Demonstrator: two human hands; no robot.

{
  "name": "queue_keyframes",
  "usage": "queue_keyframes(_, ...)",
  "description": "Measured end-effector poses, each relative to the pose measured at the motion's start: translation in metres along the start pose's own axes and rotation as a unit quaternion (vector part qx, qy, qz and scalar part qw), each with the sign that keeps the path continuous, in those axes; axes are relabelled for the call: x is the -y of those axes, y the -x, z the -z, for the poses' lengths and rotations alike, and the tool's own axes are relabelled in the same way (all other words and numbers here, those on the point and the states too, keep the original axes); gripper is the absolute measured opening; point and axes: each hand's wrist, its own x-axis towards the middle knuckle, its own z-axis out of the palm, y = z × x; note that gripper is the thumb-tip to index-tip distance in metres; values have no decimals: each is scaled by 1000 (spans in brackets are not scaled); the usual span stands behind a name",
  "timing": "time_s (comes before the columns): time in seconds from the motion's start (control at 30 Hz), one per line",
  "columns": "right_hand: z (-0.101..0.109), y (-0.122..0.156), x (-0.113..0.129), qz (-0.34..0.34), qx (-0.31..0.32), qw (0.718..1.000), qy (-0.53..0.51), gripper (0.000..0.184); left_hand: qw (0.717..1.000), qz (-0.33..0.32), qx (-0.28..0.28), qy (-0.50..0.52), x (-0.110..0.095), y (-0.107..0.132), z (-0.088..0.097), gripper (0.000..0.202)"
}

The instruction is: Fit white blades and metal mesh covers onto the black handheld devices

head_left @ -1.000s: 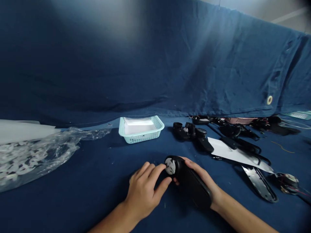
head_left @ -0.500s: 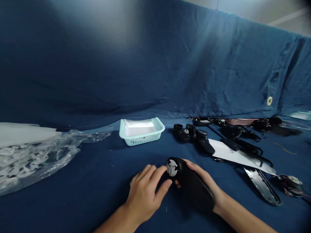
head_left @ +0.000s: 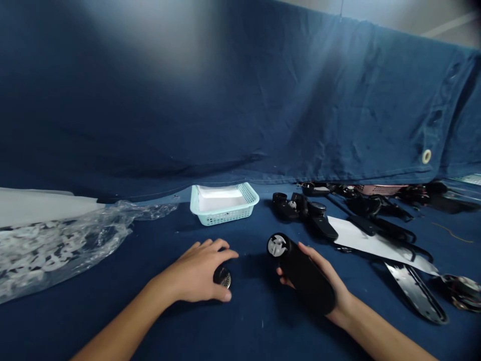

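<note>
My right hand (head_left: 326, 275) is wrapped round a long black plastic housing (head_left: 304, 275), held tilted just above the blue cloth. A white toothed part (head_left: 277, 245) sits in the housing's round end. My left hand (head_left: 197, 271) rests on the cloth to the left, apart from the housing, with thumb and fingers closed over a small round piece with a metal mesh face (head_left: 222, 276).
A pale green basket (head_left: 224, 202) with a white sheet inside stands behind my hands. Crumpled clear plastic (head_left: 63, 240) with white parts lies at the left. Black housings (head_left: 308, 213), white paper (head_left: 370, 240) and wired parts crowd the right. A blue cloth curtain (head_left: 240, 100) hangs behind.
My left hand has left the white toothed part and moved left and down onto the small mesh piece. My right hand has lifted the housing slightly to the right.
</note>
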Motion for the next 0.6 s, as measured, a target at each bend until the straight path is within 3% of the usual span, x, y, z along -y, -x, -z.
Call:
queue_keyframes(0.13,0,0,-1,-9,9,1000,19,46,998,24,50,4,-3,5,1,61)
queue_keyframes(0.27,0,0,-1,-2,19,1000,12,44,999,42,34,8,-7,4,1,53)
queue_keyframes(0.37,1,0,0,-7,12,1000,17,46,998,43,18,37,-7,4,1,64)
queue_keyframes(0.47,2,-1,-1,-15,9,1000,20,47,991,45,4,128,-8,3,-1,77)
queue_keyframes(0.6,3,-3,-2,-7,25,1000,8,48,955,36,7,296,-15,-2,-11,58)
